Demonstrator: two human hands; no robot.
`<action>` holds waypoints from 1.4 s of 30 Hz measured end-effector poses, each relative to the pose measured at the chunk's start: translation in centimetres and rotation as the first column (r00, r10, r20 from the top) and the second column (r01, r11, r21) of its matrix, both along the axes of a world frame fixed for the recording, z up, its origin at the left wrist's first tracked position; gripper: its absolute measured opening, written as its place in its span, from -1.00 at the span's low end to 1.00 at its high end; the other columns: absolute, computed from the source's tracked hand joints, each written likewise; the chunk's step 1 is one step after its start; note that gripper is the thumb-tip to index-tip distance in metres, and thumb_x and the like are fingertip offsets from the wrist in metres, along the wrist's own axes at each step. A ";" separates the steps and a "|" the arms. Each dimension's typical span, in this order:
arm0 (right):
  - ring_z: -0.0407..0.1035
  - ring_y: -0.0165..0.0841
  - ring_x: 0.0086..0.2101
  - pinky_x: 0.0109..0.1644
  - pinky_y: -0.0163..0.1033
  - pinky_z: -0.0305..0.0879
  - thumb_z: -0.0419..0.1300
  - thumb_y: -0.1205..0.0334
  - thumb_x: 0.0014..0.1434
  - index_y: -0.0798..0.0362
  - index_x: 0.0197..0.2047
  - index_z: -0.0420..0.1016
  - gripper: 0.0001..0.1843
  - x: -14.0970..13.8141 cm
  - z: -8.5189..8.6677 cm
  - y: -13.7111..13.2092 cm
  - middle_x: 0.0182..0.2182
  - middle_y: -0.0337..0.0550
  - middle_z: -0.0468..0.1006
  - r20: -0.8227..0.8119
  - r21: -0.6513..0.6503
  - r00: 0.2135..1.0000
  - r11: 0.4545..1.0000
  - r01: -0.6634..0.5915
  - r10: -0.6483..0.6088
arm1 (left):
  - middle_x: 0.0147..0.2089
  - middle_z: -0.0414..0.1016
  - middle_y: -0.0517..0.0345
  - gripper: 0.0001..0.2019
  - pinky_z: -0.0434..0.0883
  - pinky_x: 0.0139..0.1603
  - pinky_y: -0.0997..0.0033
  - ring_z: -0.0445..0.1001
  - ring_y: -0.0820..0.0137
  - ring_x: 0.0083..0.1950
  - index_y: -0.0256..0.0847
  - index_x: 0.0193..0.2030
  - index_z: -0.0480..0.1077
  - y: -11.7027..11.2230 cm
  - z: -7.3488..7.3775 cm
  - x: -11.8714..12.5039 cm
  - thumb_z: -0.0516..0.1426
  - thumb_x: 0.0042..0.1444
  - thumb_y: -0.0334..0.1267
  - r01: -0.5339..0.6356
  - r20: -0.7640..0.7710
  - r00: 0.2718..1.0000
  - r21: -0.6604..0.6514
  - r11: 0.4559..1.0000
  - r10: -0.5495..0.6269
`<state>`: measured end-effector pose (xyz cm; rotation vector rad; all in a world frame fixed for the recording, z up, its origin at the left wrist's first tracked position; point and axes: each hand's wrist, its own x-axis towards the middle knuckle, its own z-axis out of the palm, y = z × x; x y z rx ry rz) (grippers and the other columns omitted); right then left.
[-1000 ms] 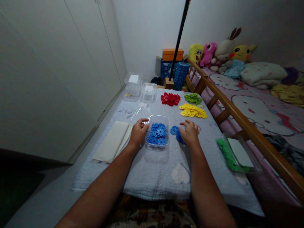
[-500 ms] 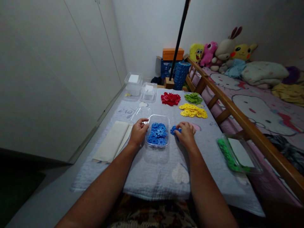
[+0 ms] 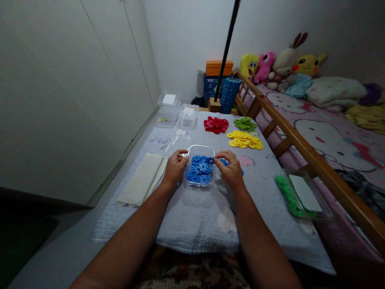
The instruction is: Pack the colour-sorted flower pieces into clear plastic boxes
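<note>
A clear plastic box (image 3: 212,149) stands on the pale blue cloth (image 3: 198,216), filled with blue flower-shaped discs (image 3: 199,168). My left hand (image 3: 175,167) grips the box's left wall with curled fingers. At the right rim my right hand (image 3: 229,171) is closed on a few blue discs (image 3: 223,161), held just over the box's edge. One or two blue pieces peek out from under that hand on the cloth.
Piles of red (image 3: 215,125), green (image 3: 245,124) and yellow discs (image 3: 244,140) lie farther back. Two clear boxes (image 3: 179,110) stand at the far left, a lid (image 3: 178,144) and white sheet (image 3: 142,179) on the left. A box of green discs (image 3: 296,196) sits right, beside the wooden bed rail (image 3: 303,152).
My right hand gathered the loose blue discs from the cloth and carried them left to the box's right rim. The left hand stayed on the box.
</note>
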<state>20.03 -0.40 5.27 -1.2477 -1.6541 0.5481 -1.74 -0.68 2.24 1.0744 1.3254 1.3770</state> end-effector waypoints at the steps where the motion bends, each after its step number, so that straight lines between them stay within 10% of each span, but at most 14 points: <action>1: 0.42 -0.16 0.01 0.23 0.00 0.26 0.27 0.16 0.17 -0.06 -0.33 0.61 -0.90 -0.5 0.0 0.0 -0.13 -0.10 0.62 0.033 -0.002 0.999 1.000 -0.011 0.011 | -0.57 0.21 0.41 -0.62 0.11 -0.53 0.54 0.18 0.52 -0.58 -0.21 -0.03 0.48 0.0 0.0 0.0 0.26 0.04 -0.10 0.005 0.009 1.000 -0.002 1.000 -0.005; 16: 0.09 -0.04 0.37 0.46 0.20 -0.03 0.22 0.18 0.26 -0.12 -0.19 0.72 -0.80 -2.3 -1.0 0.3 0.35 -0.13 0.38 0.284 -0.122 0.957 0.992 -0.017 0.051 | -0.59 0.19 0.44 -0.62 0.09 -0.55 0.53 0.14 0.53 -0.60 -0.22 -0.05 0.47 -0.1 0.5 0.1 0.25 0.01 -0.11 0.008 0.000 1.000 0.005 1.000 -0.008; 23: 0.30 -0.10 0.23 0.38 0.08 0.12 0.13 0.21 0.28 -0.04 -0.10 0.68 -0.72 1.2 -1.4 1.5 0.23 0.00 0.49 0.235 -0.054 0.967 0.992 0.117 -0.101 | -0.58 0.20 0.43 -0.62 0.11 -0.54 0.53 0.16 0.53 -0.59 -0.22 -0.03 0.47 -0.1 0.4 0.1 0.25 0.03 -0.10 0.007 -0.002 1.000 0.001 1.000 -0.007; 29: 0.23 0.03 0.23 0.35 0.14 0.04 0.19 0.19 0.25 0.04 0.02 0.65 -0.66 3.2 -2.2 1.7 0.25 0.06 0.48 0.543 -0.160 0.801 0.905 0.394 -0.253 | -0.58 0.19 0.42 -0.62 0.10 -0.54 0.54 0.14 0.53 -0.58 -0.24 -0.01 0.48 0.0 0.1 0.0 0.24 0.05 -0.11 0.011 -0.015 1.000 0.006 1.000 -0.011; 35: 0.13 0.08 0.28 0.32 0.18 -0.01 0.19 0.08 0.28 0.04 0.08 0.62 -0.62 2.5 -2.8 1.4 0.33 0.09 0.38 0.713 -0.183 0.682 0.896 0.405 -0.163 | -0.57 0.23 0.42 -0.61 0.12 -0.53 0.53 0.17 0.51 -0.57 -0.24 -0.01 0.46 0.0 0.2 0.1 0.23 0.04 -0.11 0.013 0.001 1.000 0.003 1.000 -0.013; 42: 0.20 0.02 0.17 0.24 0.13 0.03 0.25 0.18 0.20 0.00 0.01 0.62 -0.69 2.3 -3.0 1.6 0.14 0.06 0.51 0.669 -0.156 0.719 0.910 0.385 -0.189 | -0.58 0.22 0.43 -0.62 0.11 -0.54 0.52 0.17 0.52 -0.58 -0.24 -0.03 0.46 0.0 0.3 0.1 0.23 0.04 -0.11 0.009 0.002 1.000 0.012 1.000 -0.009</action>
